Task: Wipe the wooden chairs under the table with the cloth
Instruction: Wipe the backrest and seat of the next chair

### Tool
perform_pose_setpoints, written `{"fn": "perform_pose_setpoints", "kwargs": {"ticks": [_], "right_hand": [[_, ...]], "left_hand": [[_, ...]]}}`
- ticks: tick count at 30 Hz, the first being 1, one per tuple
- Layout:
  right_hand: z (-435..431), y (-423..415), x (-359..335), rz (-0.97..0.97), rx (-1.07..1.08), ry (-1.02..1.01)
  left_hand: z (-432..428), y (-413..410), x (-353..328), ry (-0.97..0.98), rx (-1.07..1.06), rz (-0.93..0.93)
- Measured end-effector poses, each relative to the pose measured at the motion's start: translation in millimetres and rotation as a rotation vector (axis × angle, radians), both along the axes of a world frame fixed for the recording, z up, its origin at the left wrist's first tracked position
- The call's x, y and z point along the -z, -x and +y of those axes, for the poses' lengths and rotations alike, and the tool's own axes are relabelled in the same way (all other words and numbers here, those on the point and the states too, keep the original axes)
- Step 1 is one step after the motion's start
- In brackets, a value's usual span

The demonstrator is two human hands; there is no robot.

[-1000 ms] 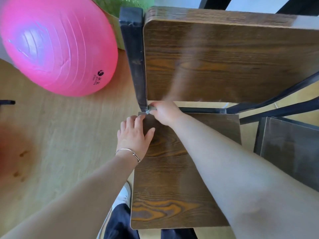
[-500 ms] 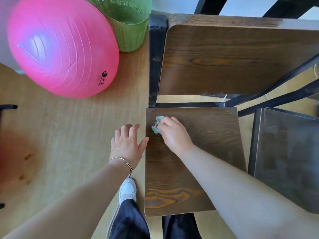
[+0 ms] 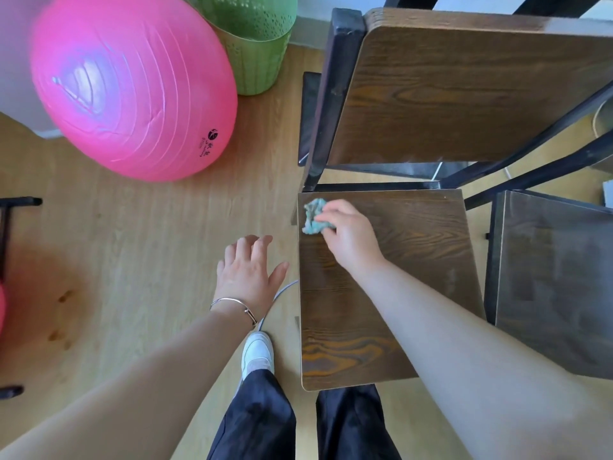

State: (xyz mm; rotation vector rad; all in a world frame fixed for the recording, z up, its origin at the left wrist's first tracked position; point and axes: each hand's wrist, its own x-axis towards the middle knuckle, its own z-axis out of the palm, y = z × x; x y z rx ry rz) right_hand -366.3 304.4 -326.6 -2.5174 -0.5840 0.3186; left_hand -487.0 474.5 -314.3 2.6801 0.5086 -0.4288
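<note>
A dark wooden chair seat [image 3: 391, 293] stands in front of me, partly under a wooden table top [image 3: 464, 94]. My right hand [image 3: 351, 237] grips a crumpled teal cloth [image 3: 313, 216] and presses it on the seat's far left corner. My left hand [image 3: 250, 273], with a thin bracelet at the wrist, hovers with fingers spread just left of the seat's edge, holding nothing. A second, darker chair seat [image 3: 557, 287] stands to the right.
A big pink exercise ball [image 3: 132, 84] lies on the wooden floor [image 3: 132, 260] at the left, with a green plastic basket [image 3: 258, 41] behind it. Black metal table legs [image 3: 331, 104] rise beside the chair. My white shoe [image 3: 257, 353] and dark trousers are below.
My right hand has drawn the cloth back from the gap under the table onto the seat's far left corner. My left hand has left the seat and now hovers beside it.
</note>
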Motion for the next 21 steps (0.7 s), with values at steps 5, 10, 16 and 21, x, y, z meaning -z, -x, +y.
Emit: {"fn": "perform_pose_setpoints", "kwargs": {"ticks": [5, 10, 16, 21], "right_hand": [[28.8, -25.6, 20.3, 0.036, 0.001, 0.116], [40.0, -39.8, 30.1, 0.121, -0.007, 0.217], [23.6, -7.6, 18.9, 0.148, -0.095, 0.233], [-31.9, 52.0, 19.0, 0.173, -0.221, 0.143]], "left_hand": [[2.6, 3.4, -2.0, -0.017, 0.016, -0.005], [4.0, 5.6, -2.4, -0.014, 0.011, -0.014], [-2.0, 11.7, -5.9, -0.025, -0.005, -0.011], [-19.0, 16.8, -8.7, 0.000, -0.053, -0.020]]}}
